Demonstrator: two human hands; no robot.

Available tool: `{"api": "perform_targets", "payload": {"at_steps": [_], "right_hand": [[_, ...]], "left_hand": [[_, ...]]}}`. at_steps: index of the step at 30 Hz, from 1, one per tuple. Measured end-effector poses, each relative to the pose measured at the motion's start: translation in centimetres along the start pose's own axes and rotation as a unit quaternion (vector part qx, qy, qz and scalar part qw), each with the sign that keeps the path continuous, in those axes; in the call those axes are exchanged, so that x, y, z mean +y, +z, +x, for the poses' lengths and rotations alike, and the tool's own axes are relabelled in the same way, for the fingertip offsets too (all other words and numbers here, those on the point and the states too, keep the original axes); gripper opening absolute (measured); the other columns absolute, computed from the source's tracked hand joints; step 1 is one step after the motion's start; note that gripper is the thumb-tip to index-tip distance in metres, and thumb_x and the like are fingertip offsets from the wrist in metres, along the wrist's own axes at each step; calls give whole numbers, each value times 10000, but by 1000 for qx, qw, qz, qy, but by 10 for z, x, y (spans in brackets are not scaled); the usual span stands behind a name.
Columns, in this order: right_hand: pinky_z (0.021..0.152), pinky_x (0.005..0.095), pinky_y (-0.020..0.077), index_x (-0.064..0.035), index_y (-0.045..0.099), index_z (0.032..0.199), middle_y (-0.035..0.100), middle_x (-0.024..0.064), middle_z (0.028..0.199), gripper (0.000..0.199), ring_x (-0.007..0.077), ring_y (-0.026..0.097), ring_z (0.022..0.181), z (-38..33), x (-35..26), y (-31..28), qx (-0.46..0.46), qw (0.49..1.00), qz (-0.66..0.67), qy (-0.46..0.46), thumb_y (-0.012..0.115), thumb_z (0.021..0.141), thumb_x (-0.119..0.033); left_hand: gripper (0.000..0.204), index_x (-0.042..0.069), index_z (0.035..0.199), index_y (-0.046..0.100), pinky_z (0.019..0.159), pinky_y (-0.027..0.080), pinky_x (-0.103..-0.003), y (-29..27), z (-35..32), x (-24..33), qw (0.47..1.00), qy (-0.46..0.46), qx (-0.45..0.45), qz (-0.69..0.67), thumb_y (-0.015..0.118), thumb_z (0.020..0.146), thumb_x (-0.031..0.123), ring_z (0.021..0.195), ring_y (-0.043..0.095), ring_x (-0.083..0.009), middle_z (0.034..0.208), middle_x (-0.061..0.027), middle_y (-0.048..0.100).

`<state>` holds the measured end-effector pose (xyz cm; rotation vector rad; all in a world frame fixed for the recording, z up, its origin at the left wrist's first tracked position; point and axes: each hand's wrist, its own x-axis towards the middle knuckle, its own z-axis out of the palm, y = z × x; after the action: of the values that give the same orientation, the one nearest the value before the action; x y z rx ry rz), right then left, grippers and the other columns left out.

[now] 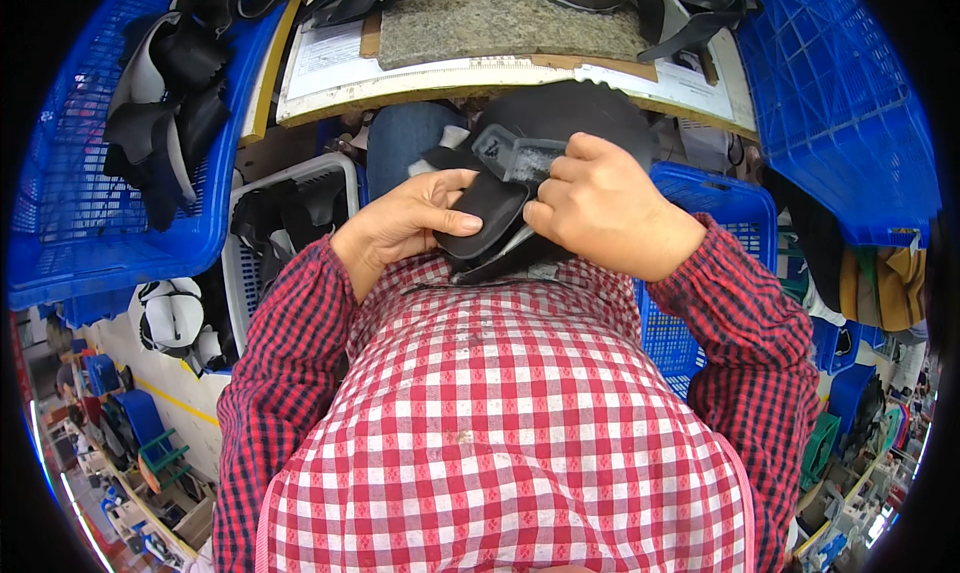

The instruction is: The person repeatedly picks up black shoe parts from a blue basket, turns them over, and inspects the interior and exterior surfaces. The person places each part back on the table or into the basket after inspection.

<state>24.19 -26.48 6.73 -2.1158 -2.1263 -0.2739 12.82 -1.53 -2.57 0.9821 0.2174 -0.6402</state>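
Both hands hold a stack of black cut leather-like pieces (488,218) close against my chest, over a red and white checked shirt. My left hand (400,223) grips the stack from the left, thumb on top of a rounded black piece. My right hand (600,208) closes on the stack from the right, its fingers curled over a grey-black piece with a shiny patch (515,158). Behind the hands lies a dark rounded piece (570,113).
A workbench edge (500,78) with a grey stone slab (500,18) and papers is ahead. Blue crates stand at left (120,243), at right (840,103) and by my right arm (720,203). A white basket (300,203) holds black pieces.
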Motion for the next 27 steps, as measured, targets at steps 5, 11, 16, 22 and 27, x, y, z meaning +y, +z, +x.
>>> {"api": "perform_targets", "payload": {"at_steps": [5,11,16,22,27], "right_hand": [[742,322,456,-158,663,716,662,-7,647,45,160,653,698,-3,-14,26,-31,998,50,32,705,715,-174],[732,323,449,-151,661,717,670,-1,648,53,167,652,690,-5,-24,30,-13,997,57,51,709,718,-172],[690,354,482,-144,667,736,648,14,666,84,189,651,677,-7,-31,33,-10,993,57,105,730,746,-199],[759,281,567,-32,721,996,768,80,894,221,161,737,824,-45,-18,49,-15,539,695,475,852,880,-167],[731,222,521,-37,704,1017,732,18,883,231,78,670,814,-60,-31,71,45,425,765,482,853,898,-167]], "left_hand": [[622,60,1337,600,921,549,-408,18,0,-17,799,186,251,514,825,760,3,1108,677,-415,1177,-218,697],[467,31,1260,671,930,540,-382,20,-29,38,805,190,203,525,813,817,70,1072,694,-259,1122,-142,716],[272,-11,1140,712,816,554,-354,35,8,27,867,95,38,488,763,897,100,837,697,-237,921,-154,733],[154,-43,1102,746,782,555,-261,40,18,1,946,65,91,303,696,969,17,843,678,-87,942,-61,765],[147,-55,1094,755,813,563,-227,40,19,2,970,55,62,228,697,965,-14,913,706,-82,981,-74,776]]}}
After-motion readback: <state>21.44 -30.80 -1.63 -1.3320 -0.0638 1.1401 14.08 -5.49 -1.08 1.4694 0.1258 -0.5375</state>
